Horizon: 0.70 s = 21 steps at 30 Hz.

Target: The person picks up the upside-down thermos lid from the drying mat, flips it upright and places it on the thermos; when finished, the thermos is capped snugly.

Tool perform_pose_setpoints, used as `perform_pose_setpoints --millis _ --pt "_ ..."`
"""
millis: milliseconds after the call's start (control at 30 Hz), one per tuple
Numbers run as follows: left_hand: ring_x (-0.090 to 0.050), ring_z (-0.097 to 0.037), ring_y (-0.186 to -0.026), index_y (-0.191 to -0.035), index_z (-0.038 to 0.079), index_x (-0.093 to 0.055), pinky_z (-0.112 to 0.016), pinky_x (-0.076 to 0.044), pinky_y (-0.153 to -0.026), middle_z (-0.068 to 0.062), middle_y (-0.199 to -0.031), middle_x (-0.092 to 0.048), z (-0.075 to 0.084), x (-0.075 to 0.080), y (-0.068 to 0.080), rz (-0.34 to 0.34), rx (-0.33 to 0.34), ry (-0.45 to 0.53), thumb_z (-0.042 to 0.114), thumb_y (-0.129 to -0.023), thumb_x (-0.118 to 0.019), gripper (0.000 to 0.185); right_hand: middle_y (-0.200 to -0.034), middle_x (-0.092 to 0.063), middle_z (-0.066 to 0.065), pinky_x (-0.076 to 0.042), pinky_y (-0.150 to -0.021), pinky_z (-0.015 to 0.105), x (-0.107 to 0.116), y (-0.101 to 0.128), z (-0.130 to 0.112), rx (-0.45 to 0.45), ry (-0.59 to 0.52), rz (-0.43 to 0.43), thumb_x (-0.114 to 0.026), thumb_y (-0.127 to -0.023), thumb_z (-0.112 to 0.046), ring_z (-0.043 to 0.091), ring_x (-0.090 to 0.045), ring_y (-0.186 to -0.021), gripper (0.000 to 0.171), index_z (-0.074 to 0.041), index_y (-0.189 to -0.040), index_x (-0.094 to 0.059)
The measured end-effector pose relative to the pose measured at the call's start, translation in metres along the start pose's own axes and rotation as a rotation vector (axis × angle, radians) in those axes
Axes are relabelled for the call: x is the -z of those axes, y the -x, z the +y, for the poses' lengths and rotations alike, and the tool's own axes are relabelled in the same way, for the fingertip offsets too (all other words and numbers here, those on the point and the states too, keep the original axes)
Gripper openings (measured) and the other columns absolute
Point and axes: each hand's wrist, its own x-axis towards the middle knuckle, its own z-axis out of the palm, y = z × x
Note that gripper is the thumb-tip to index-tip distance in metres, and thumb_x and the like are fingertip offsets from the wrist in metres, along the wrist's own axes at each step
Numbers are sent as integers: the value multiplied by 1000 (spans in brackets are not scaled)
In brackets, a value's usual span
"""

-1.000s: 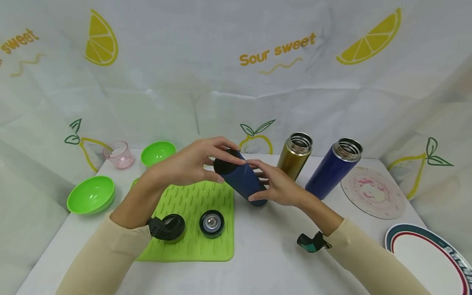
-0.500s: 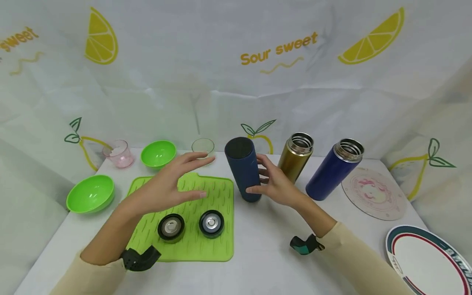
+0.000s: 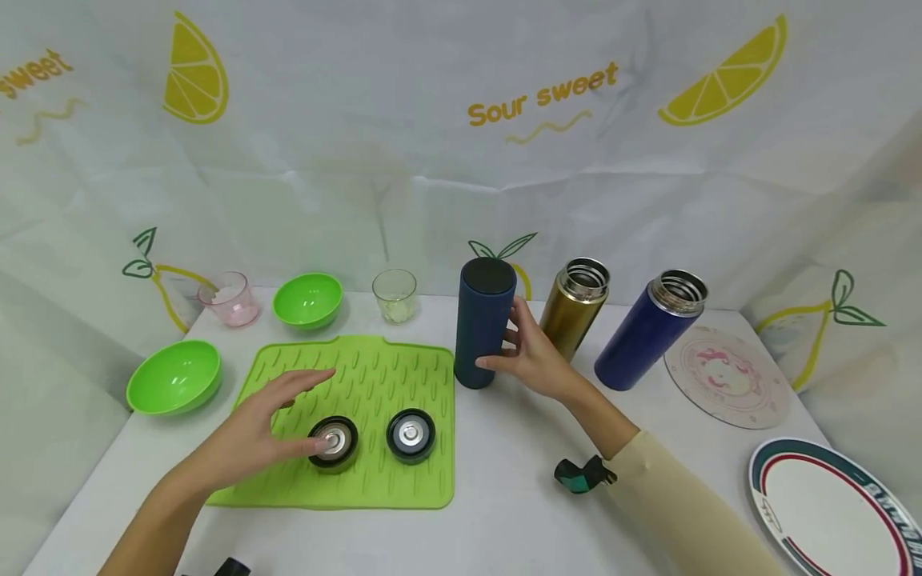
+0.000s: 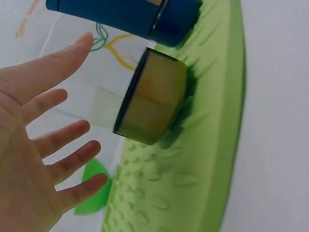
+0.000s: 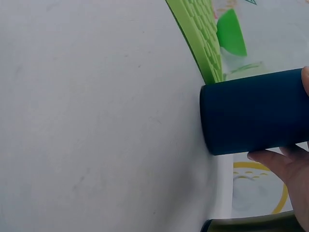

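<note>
A dark blue thermos bottle with a flat black top stands upright beside the mat's right edge. My right hand grips its side, thumb in front and fingers around the back; the right wrist view shows the bottle against the table. My left hand hovers over the left of the green mat, fingers spread, holding nothing. Its thumb tip overlaps a gold-brown bottle lid, which lies inner side up. In the left wrist view, that lid sits apart from the fingers. A dark blue lid lies to its right.
Uncapped gold and blue thermos bottles stand right of my right hand. Farther right are a pink round mat and a white plate. Green bowls, a pink cup and a clear glass stand left and back.
My left hand has let go of the dark blue bottle's top and moved down-left to the gold-brown lid. The bottle has gone from tilted to upright, still in my right hand.
</note>
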Motion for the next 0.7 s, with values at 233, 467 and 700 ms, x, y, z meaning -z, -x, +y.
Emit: perform_pose_setpoints --millis 233,467,700 --pt "-58 -10 -119 -148 20 -52 -32 -53 -99 -3 -143 -60 -24 -21 5 -52 3 80 42 -68 -93 93 -168 -24 16 -47 -109 61 1 1 3 14 6 -12 -77 -85 5 48 -42 -147 102 -23 -159 -13" --pt "-59 1 -115 -140 18 -59 -27 -51 -100 2 -133 -66 -29 -28 6 -72 9 86 41 -68 -93 83 -169 -23 16 -48 -109 61 1 1 4 19 6 -11 -77 -85 6 49 -42 -146 103 -22 -159 -13" --pt "-59 -13 -124 -138 21 -62 -41 -50 -106 4 -135 -66 -28 -23 3 -157 92 77 44 -69 -92 79 -169 -23 17 -46 -111 61 -1 3 4 4 0 7 -78 -85 4 50 -41 -146 101 -21 -159 -14"
